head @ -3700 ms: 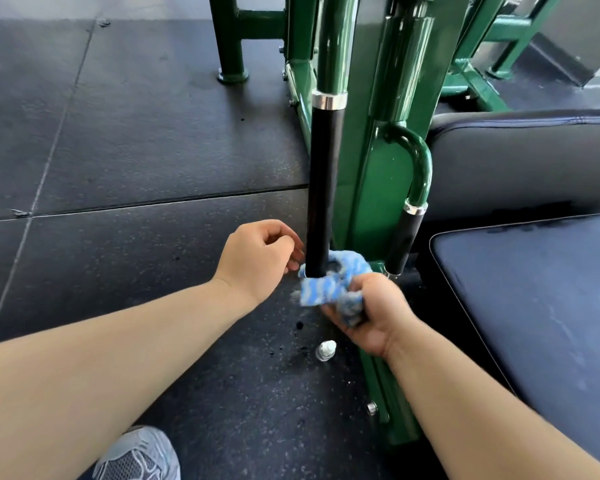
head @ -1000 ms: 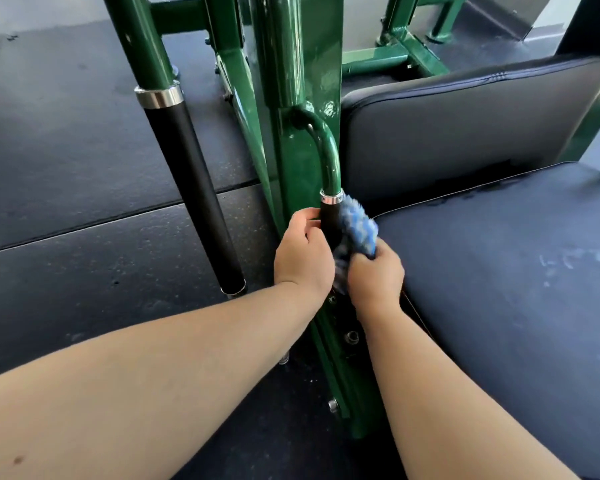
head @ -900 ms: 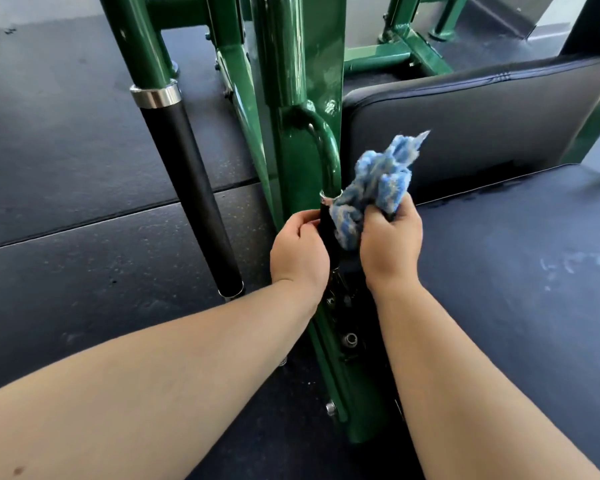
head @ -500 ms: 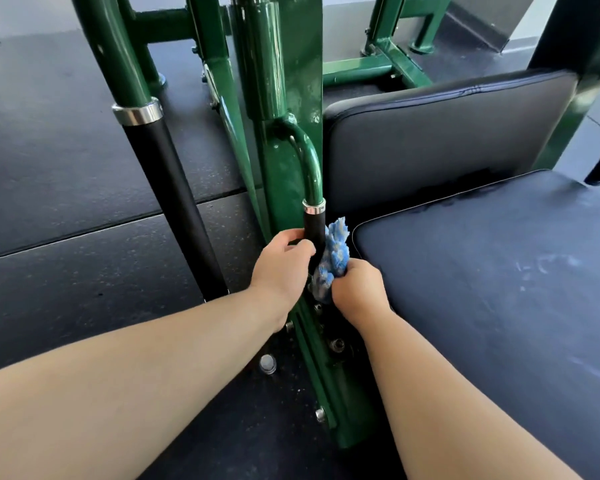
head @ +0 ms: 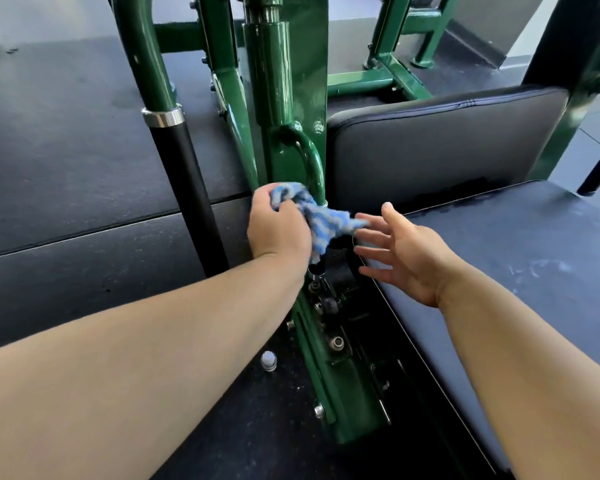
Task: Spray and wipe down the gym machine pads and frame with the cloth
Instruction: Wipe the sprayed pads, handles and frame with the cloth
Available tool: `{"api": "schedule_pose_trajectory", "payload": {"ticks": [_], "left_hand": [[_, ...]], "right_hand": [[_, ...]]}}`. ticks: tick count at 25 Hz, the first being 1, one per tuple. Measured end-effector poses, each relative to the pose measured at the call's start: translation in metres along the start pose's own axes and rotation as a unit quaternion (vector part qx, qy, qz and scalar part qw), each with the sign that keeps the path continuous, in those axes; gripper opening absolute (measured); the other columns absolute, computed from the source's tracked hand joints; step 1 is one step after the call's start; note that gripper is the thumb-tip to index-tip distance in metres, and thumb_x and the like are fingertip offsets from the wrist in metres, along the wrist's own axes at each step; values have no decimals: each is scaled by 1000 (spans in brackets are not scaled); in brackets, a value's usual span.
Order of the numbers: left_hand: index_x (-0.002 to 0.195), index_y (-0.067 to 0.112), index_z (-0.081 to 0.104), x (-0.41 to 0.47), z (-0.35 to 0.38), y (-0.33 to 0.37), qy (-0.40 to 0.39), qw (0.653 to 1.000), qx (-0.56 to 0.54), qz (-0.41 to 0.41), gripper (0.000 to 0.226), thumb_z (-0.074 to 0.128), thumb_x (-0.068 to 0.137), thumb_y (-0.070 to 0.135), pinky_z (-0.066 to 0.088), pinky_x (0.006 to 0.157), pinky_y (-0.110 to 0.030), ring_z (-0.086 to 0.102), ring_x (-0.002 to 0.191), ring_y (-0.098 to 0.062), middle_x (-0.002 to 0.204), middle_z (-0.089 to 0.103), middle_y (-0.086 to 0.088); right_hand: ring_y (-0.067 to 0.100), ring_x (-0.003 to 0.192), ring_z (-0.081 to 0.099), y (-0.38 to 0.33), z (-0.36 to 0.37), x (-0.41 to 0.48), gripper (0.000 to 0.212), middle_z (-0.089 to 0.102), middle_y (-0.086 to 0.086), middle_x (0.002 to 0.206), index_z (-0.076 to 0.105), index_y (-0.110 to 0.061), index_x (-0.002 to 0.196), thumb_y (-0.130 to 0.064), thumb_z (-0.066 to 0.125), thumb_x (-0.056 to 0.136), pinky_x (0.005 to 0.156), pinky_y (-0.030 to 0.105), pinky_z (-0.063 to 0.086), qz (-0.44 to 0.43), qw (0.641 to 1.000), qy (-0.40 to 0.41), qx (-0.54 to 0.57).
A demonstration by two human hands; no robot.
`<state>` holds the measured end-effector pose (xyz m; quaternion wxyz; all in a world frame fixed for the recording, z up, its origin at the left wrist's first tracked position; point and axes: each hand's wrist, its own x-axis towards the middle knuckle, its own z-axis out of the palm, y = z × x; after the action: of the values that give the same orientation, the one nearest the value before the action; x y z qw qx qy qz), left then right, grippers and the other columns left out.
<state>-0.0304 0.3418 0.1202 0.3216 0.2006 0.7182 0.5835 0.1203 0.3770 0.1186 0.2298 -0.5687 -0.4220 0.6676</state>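
- Grips bunched blue-and-white terry cloth (head: 326, 220) in left hand (head: 278, 230), pressed round lower end of curved green steel handle (head: 314, 161), probably to wipe the tube all round.
- Holds right hand (head: 406, 254) open, fingers spread, just beside cloth's loose tail, probably to catch it.

Two hands are in view: the left hand (head: 279, 230) and the right hand (head: 413, 258). There is one cloth (head: 321, 220), striped blue and white. The machine has two dark pads, a back pad (head: 447, 147) and a seat pad (head: 516, 271). One long black grip (head: 187, 195) hangs at the left, and there is one curved green handle (head: 310, 161). Two chrome collars show, one (head: 163, 116) atop the long grip and a sliver (head: 321, 203) by the cloth. At least three bolt heads (head: 336, 342) dot the frame's foot. One small silver cap (head: 268, 361) lies on the floor.
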Motion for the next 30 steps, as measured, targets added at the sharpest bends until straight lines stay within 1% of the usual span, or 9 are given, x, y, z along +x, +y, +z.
{"api": "schedule_pose_trajectory", "payload": {"ticks": [4, 7, 10, 12, 16, 19, 21, 26, 30], "left_hand": [[89, 39, 62, -5, 21, -4, -93, 992, -79, -40, 20, 43, 92, 40, 46, 95, -33, 61, 97, -11, 98, 65, 12], [111, 27, 66, 15, 29, -30, -126, 974, -121, -141, 58, 42, 76, 66, 48, 98, -46, 65, 104, -24, 110, 70, -1], [106, 23, 71, 25, 34, -67, -141, 963, -85, -213, 75, 44, 61, 77, 49, 95, -47, 66, 100, -30, 105, 72, -7], [92, 22, 73, 25, 32, -69, -128, 968, -45, -212, 60, 45, 69, 70, 50, 82, -39, 65, 90, -27, 99, 73, -4], [85, 26, 66, 32, 31, -30, -52, 979, -173, -98, 29, 43, 94, 41, 51, 90, -40, 64, 91, -16, 92, 69, 5], [91, 45, 59, 11, 32, -31, -80, 992, -96, -3, 28, 33, 101, 41, 47, 93, -32, 61, 99, -9, 99, 65, 15], [98, 40, 56, -3, 26, -56, -99, 994, -15, -36, 27, 30, 103, 37, 43, 86, -25, 59, 97, -11, 97, 63, 14], [103, 23, 54, 23, 27, -2, 89, 993, -80, 3, 21, 34, 103, 29, 42, 75, -16, 56, 88, -13, 91, 59, 7], [126, 17, 48, 43, 59, 50, 20, 997, -74, -21, 34, 33, 101, 35, 41, 86, -24, 55, 102, -25, 120, 57, -9]], "right_hand": [[13, 130, 45, 2, 19, 20, 48, 49, -7, 143, 49, -28, 138, -49, 27, 101, 102, 31, 35, -28, 995, -31, 86], [20, 120, 58, 15, 36, 37, 52, 60, -1, 133, 51, -20, 137, -50, 29, 101, 107, 39, 39, 13, 981, -57, 182], [13, 108, 62, 22, 34, 41, 49, 63, 0, 126, 53, -15, 135, -45, 34, 101, 102, 35, 45, 15, 978, -10, 210], [3, 104, 61, 26, 29, 42, 37, 60, -5, 126, 57, -22, 130, -38, 41, 101, 90, 25, 50, 7, 981, 51, 189], [20, 121, 55, 27, 28, 42, 35, 60, 1, 132, 59, -23, 128, -36, 41, 101, 105, 40, 43, 13, 975, 39, 218], [22, 94, 69, 20, 32, 39, 32, 72, 4, 107, 64, -17, 118, -33, 42, 101, 85, 36, 54, 3, 966, 30, 257], [20, 88, 69, 17, 34, 37, 32, 71, 4, 107, 62, -18, 120, -34, 42, 101, 75, 33, 54, 10, 966, 34, 257], [25, 112, 57, 15, 23, 42, 35, 58, 8, 130, 57, -19, 129, -33, 41, 101, 88, 35, 47, 4, 960, 88, 267], [26, 109, 59, 17, 30, 39, 35, 58, 9, 128, 55, -18, 129, -33, 41, 102, 89, 37, 47, 3, 964, 68, 257]]}}
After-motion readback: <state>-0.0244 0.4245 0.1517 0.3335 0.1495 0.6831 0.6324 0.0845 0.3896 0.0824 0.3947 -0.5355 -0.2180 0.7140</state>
